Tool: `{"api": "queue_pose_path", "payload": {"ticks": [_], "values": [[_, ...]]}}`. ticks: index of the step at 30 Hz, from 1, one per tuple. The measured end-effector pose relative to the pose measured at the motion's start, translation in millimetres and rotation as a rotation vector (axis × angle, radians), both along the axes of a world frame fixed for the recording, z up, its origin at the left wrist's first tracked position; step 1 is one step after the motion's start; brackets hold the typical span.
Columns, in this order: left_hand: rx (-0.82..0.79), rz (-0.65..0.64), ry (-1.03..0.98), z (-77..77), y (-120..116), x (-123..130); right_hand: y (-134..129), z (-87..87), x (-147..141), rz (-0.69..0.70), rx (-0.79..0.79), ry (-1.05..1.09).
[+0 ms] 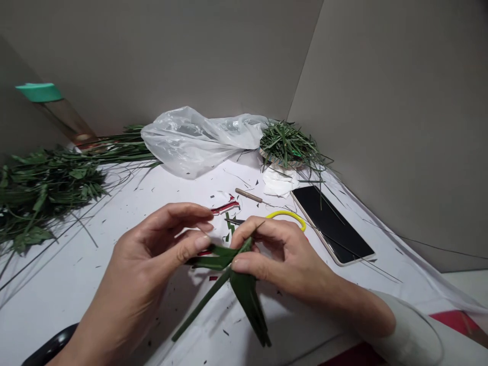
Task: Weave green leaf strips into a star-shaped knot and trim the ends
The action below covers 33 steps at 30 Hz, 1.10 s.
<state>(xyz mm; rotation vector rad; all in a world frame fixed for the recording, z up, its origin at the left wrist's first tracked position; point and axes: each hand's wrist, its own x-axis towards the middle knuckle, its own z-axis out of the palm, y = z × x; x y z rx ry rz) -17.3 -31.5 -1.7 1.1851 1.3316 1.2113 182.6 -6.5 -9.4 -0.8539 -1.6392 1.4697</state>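
A folded piece of long green leaf blades is pinched between the thumb and fingers of my right hand. Two folded loops point left from the pinch, while a narrow stalk and wider blades hang downward. My left hand is curled beside the loops, its thumb close against a fingertip; what lies between them is too small to name. Just beyond my hands are scissors with a yellow handle, partly covered by my right hand, and a thin-tipped tool with a brown handle.
A black-screened phone lies at right. Behind are a clear plastic bag, a heap of cut leaf strips and crumpled white tissue. Leafy greens and a teal-lidded bottle occupy the left. Scraps dot the white cloth.
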Motion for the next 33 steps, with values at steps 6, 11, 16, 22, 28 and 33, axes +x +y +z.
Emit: {"api": "queue_pose_path", "payload": {"ticks": [6,11,16,22,28,33], "values": [[0.096,-0.163,0.259,6.4,-0.2,-1.0,1.9,-1.9,-2.0,-0.041,-0.052,-0.051],[-0.004,-0.253,0.125,0.7,-0.2,5.2,3.3,-6.2,-0.3,0.0,-0.05,0.077],[-0.058,-0.263,-0.03,-4.4,-1.0,2.2,2.7,-4.1,0.4,-0.017,-0.013,0.154],[-0.163,-0.18,-0.134,4.2,-3.8,9.5,1.0,4.2,2.8,-0.015,-0.07,0.154],[-0.169,-0.178,-0.145,-0.3,-5.8,10.1,-1.7,2.8,-0.3,-0.115,0.122,0.091],[-0.181,-0.121,-0.148,-3.3,-8.6,8.5,-3.9,2.9,-4.5,-0.25,0.39,-0.07]]}}
